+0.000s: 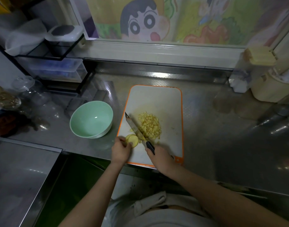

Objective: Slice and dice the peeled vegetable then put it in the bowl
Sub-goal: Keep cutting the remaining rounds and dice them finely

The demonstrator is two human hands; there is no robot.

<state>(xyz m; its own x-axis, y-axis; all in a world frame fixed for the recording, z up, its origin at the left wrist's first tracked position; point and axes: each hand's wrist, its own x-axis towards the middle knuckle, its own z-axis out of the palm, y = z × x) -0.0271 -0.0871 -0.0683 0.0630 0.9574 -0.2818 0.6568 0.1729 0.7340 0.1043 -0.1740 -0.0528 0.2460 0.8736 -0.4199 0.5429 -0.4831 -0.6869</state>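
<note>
We saw the cutting board (156, 99) on the counter (206, 128), with the bowl (91, 119) just beside its left edge. On the board, the diced pile (151, 125) lay right of the knife (135, 128). The stacked slices (132, 140) lay left of it at the near-left corner, held by the left hand (121, 151). The right hand (160, 158) gripped the knife's handle near the front edge. A shelf rack (63, 58) stood behind the bowl.

The counter (206, 128) is glossy stainless steel, embossed with fine dimples around the cutting board (156, 99), which looks like matt white plastic with an orange rim. The bowl (84, 118) is smooth and glossy, ceramic-looking. The knife (134, 126) has a shiny metal blade and a black handle. The potato slices (132, 139) show matt cut faces. At far left, the jars (25, 84) are clear glass
</note>
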